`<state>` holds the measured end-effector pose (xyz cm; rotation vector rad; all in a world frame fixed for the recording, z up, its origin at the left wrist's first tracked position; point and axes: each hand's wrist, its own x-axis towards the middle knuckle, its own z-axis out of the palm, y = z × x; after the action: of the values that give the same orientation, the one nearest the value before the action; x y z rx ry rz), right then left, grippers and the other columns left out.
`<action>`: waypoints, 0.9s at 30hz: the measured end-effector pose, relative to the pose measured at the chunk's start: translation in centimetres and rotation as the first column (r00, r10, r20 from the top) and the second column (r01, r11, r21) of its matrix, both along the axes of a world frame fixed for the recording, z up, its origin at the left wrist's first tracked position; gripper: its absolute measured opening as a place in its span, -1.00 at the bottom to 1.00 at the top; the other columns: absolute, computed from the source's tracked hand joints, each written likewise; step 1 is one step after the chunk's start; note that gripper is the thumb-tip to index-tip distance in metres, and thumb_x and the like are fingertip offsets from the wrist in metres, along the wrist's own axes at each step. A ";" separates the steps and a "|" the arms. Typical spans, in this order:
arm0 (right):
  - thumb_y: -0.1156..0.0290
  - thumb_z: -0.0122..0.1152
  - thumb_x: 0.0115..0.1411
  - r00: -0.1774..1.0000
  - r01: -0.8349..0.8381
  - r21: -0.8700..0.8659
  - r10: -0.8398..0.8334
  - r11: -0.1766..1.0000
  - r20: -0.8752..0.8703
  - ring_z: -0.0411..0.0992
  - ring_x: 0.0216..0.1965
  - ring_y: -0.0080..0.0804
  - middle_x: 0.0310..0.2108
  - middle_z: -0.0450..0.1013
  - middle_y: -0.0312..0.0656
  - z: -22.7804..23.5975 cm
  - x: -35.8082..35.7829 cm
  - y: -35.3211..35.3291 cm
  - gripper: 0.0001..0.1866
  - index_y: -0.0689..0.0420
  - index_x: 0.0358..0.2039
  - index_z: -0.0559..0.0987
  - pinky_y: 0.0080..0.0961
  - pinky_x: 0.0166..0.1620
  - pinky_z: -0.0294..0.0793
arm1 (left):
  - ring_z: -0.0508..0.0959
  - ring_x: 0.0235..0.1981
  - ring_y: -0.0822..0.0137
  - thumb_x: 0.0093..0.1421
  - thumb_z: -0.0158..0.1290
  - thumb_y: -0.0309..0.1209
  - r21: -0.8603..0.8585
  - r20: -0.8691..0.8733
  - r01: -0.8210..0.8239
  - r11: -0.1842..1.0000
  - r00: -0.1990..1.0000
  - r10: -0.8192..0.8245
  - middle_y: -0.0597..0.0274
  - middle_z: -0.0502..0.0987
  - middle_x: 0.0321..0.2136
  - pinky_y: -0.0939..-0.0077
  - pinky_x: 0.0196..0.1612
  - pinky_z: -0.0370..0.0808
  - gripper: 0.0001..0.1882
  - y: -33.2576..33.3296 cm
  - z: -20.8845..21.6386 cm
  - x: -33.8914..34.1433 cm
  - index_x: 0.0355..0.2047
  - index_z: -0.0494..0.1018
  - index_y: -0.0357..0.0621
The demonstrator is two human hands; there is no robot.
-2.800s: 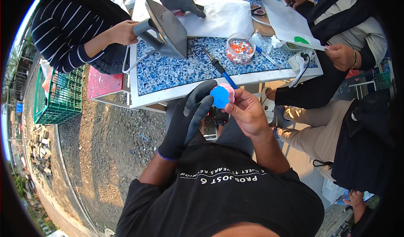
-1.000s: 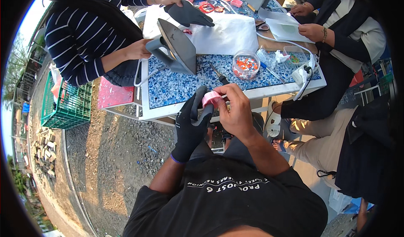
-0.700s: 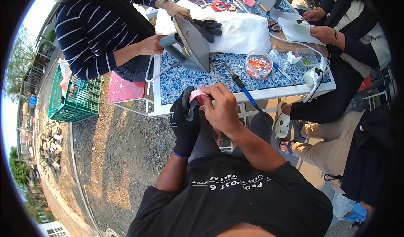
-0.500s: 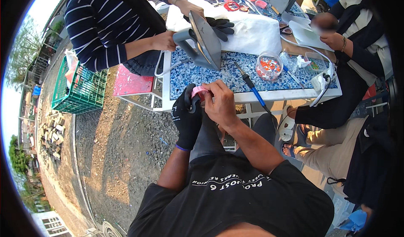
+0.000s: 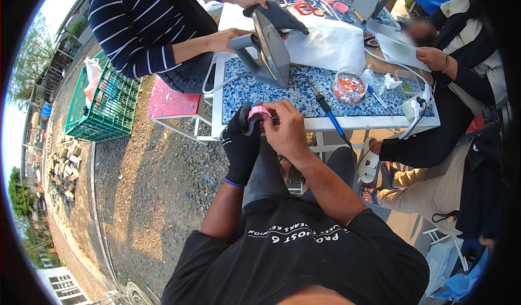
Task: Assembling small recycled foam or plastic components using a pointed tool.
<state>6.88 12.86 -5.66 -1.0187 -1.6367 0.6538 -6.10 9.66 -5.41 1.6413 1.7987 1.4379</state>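
In front of the near table edge, my left hand [image 5: 240, 145], in a black glove, grips a small pink curved plastic piece [image 5: 260, 110]. My bare right hand [image 5: 286, 130] pinches the right side of the same piece; its fingertips partly cover it. Just beyond, on the blue speckled tabletop [image 5: 298, 82], lies a blue-handled soldering iron [image 5: 329, 112] with its handle over the edge. A round transparent tub [image 5: 349, 86] with red, orange and white bits stands to its right.
Across the table, a person in a striped sleeve holds a clothes iron [image 5: 271, 50] and a black glove [image 5: 282, 18] over white paper [image 5: 331, 45]. Another person at right holds a sheet [image 5: 400, 53]. A green crate [image 5: 103, 107] and a red-topped stool [image 5: 172, 99] stand left.
The striped-sleeved person's black glove has been lifted and turned, and that person's arms have shifted. My hands stay almost in place on the pink piece, my right fingers slightly changed.
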 end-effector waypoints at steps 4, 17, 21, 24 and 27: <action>0.67 0.25 0.09 0.996 -0.072 0.105 0.065 0.992 0.063 0.57 -0.09 0.03 -0.08 0.52 0.09 0.9 0.1 -0.6 -0.50 0.31 0.10 0.51 -0.32 -0.12 0.64 | 0.62 -0.25 0.45 0.29 0.18 -0.45 -0.022 0.042 0.003 1.000 0.999 -0.002 0.16 0.68 -0.22 0.51 -0.16 0.56 -0.66 0.1 0.3 -0.8 0.06 0.55 -0.26; 0.62 0.34 0.13 0.973 -0.232 0.187 0.227 0.955 0.047 0.53 0.01 0.05 0.04 0.53 0.03 3.0 0.8 -2.1 -0.45 0.23 0.16 0.49 -0.18 0.06 0.55 | 0.56 0.10 0.24 0.53 -0.22 -0.13 0.088 0.934 0.517 0.851 0.254 -0.251 0.08 0.55 0.08 0.27 0.17 0.50 -0.50 -1.9 1.3 -4.1 0.19 0.43 -0.27; 0.62 0.31 0.13 0.956 -0.279 0.249 0.244 0.927 0.161 0.54 -0.08 -0.09 0.05 0.55 -0.03 2.4 0.8 -2.7 -0.54 0.17 0.09 0.59 -0.29 -0.01 0.54 | 0.57 0.05 0.24 0.52 -0.20 -0.13 -0.025 0.958 0.485 0.874 0.261 -0.117 0.14 0.54 0.06 0.23 0.17 0.49 -0.55 -2.5 0.8 -4.4 0.17 0.42 -0.19; 0.65 0.30 0.11 0.945 -0.322 0.288 0.288 0.902 0.155 0.46 -0.19 -0.17 0.05 0.56 -0.09 2.0 0.5 -2.8 -0.51 0.15 0.10 0.62 -0.33 -0.05 0.52 | 0.58 0.03 0.24 0.52 -0.19 -0.16 -0.058 0.965 0.478 0.877 0.251 -0.073 0.16 0.54 0.03 0.24 0.13 0.53 -0.57 -2.7 0.6 -4.7 0.17 0.41 -0.20; 0.66 0.28 0.12 0.929 -0.370 0.300 0.347 0.879 0.129 0.48 -0.17 -0.15 0.03 0.58 -0.09 2.0 0.5 -2.7 -0.53 0.16 0.08 0.62 -0.32 -0.05 0.53 | 0.59 -0.05 0.35 0.51 -0.12 -0.18 -0.042 0.964 0.478 0.877 0.251 -0.091 0.20 0.58 -0.07 0.41 0.03 0.57 -0.59 -3.1 0.1 -5.0 0.12 0.46 -0.24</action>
<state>7.37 10.13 -3.67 -0.5085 -1.9430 0.5707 -11.08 6.53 -5.26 0.5396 0.8379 1.3275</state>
